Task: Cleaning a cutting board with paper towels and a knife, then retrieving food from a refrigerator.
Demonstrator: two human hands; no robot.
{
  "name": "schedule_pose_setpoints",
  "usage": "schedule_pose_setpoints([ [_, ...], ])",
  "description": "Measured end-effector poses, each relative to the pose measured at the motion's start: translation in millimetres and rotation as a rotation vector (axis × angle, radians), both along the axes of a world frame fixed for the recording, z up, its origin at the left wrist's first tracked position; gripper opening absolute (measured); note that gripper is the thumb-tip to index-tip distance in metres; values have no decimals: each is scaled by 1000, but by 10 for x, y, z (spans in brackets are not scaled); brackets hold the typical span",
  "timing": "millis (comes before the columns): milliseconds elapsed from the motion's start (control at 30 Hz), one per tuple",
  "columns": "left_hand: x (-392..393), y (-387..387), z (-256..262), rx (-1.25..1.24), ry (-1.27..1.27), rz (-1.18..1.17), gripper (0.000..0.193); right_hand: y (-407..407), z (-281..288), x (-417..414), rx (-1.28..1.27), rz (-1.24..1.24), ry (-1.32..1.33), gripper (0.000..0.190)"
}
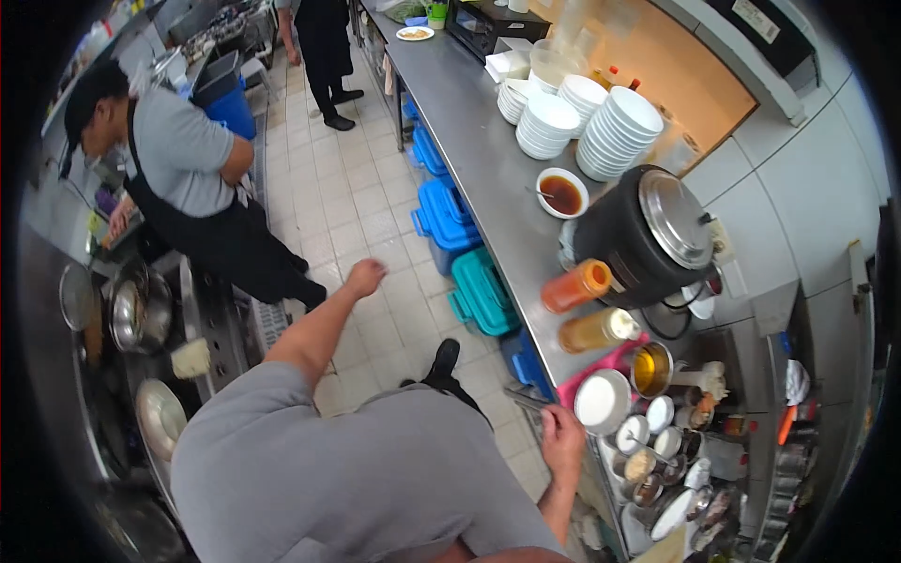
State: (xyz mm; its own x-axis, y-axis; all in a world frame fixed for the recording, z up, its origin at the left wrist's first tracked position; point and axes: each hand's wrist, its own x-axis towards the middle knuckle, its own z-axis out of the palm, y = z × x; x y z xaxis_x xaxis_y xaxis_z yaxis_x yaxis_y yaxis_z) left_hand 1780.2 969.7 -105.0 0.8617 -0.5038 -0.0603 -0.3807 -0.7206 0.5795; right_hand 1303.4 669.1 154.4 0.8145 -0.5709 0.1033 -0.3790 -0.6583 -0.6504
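Observation:
My left hand [367, 278] hangs over the tiled aisle, slightly blurred, with loosely bent fingers and nothing visible in it. My right hand [563, 440] is at the corner of the steel counter, fingers curled. A grey metal bar [526, 399] meets its fingertips; whether I grip it is unclear. Beside that hand stand a white tub [602, 401], a metal pot of yellow liquid [649, 369] and several small ingredient containers [639, 466]. A pink cloth [588, 371] lies under the nearer ones. Beyond are two squeeze bottles, one orange [574, 287], one amber [598, 329].
On the steel counter [486, 155] stand a black soup kettle [633, 239], a bowl of brown sauce [561, 195] and stacked white bowls [619, 134]. Lidded bins [486, 292] sit underneath. A co-worker [190, 162] stands by the stove at left; another person [324, 56] stands farther up the aisle.

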Motion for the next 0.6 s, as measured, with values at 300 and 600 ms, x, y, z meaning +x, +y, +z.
schedule_pose_setpoints([
  [300,1323,-2066,1261,-457,160,-171,29,-343,-3164,-409,563,311,988,32],
  [600,3782,-2513,885,-443,34,-87,28,67,-3239,-1233,1633,-629,11,32],
])
